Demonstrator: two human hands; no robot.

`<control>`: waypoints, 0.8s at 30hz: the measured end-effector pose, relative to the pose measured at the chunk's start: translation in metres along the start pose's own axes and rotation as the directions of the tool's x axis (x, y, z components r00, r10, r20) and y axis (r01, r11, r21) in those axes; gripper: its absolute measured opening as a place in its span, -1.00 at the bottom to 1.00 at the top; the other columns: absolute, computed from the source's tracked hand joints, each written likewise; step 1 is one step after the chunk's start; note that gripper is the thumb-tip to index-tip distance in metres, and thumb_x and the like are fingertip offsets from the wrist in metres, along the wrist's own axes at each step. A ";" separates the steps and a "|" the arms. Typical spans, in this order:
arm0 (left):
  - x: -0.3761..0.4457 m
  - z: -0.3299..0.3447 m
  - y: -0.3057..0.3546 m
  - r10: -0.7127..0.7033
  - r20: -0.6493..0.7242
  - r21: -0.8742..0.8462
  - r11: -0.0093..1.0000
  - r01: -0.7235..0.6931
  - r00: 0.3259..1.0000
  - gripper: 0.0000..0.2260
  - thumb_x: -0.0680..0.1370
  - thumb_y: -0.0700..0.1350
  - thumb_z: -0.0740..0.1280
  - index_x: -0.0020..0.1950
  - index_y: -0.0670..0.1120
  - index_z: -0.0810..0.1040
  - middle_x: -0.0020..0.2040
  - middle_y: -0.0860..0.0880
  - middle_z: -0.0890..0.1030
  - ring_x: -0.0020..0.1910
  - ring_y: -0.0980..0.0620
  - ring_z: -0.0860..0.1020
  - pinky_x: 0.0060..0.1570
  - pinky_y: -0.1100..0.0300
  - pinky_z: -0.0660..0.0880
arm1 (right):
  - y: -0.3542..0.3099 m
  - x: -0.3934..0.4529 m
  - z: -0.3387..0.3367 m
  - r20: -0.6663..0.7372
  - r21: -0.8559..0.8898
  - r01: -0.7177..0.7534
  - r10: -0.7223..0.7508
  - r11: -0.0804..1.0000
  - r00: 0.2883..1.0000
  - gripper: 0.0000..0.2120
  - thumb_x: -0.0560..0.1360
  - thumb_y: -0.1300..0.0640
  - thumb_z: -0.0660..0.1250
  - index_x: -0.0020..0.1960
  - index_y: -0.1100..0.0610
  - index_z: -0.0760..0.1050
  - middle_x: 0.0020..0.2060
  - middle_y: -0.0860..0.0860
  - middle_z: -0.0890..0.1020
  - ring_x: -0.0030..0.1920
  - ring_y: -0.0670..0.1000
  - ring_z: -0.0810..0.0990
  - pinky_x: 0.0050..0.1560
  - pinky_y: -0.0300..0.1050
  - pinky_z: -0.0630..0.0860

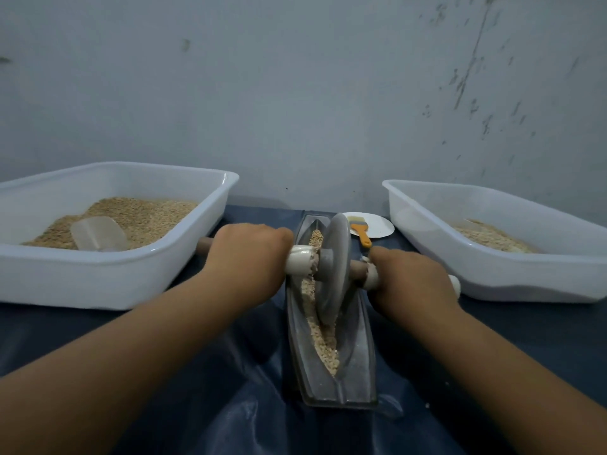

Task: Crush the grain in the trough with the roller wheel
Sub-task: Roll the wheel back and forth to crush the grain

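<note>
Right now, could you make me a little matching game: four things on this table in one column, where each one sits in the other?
Things:
1. scoop
2. brush
3. wheel
4. left hand

Places:
A. on the white plate
B. in the trough
C. in the left tub
D. on the wheel's handle

Pairs: 1-C, 2-A, 3-B, 4-D

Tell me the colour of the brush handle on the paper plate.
Orange, seen in the head view: brush.

Two bare forearms, left hand (249,254) and right hand (410,280), no sleeves.
</note>
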State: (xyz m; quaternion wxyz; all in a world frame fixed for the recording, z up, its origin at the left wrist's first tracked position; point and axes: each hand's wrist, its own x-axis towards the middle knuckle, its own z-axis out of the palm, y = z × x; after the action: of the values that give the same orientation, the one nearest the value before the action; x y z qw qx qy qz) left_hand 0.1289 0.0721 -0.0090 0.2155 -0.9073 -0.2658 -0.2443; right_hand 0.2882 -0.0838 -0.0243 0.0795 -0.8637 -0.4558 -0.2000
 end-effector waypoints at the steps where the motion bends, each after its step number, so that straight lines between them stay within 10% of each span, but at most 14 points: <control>1: -0.008 0.000 0.001 0.015 -0.025 0.066 0.998 -0.013 1.000 -0.71 0.39 0.04 0.40 -0.24 0.09 0.26 -0.46 0.09 0.17 -0.51 0.15 0.11 -0.48 0.26 0.02 | 0.002 -0.007 0.000 -0.024 0.001 0.030 -0.030 1.000 0.999 -0.82 0.43 0.04 0.34 -0.06 -0.07 0.35 -0.18 -0.09 0.54 -0.16 0.03 0.53 -0.28 -0.08 0.34; 17: -0.016 0.005 -0.001 -0.042 -0.030 0.050 0.998 0.043 0.999 -0.74 0.45 0.05 0.37 -0.22 0.10 0.26 -0.45 0.10 0.27 -0.48 0.15 0.25 -0.49 0.26 -0.07 | 0.008 0.003 0.007 -0.079 -0.092 0.078 -0.085 0.993 0.993 -0.81 0.40 0.03 0.33 -0.19 -0.10 0.29 -0.41 -0.14 0.39 -0.42 -0.12 0.31 -0.46 -0.17 0.13; 24: 0.031 0.002 0.001 -0.026 0.135 -0.031 0.999 0.030 0.991 -0.87 0.49 0.05 0.33 -0.10 0.09 0.39 -0.37 0.09 0.29 -0.45 0.14 0.20 -0.48 0.22 0.00 | 0.004 0.035 0.005 0.151 0.023 -0.024 0.020 0.999 0.988 -0.89 0.42 0.13 0.29 -0.11 -0.06 0.43 -0.30 -0.10 0.48 -0.23 0.04 0.49 -0.30 -0.11 0.33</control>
State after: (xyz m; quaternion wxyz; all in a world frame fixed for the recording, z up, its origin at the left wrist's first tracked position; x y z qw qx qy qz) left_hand 0.1526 0.0842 0.0063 0.1788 -0.9213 -0.2885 -0.1899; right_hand 0.3105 -0.0582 -0.0141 0.0577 -0.8802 -0.4534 -0.1277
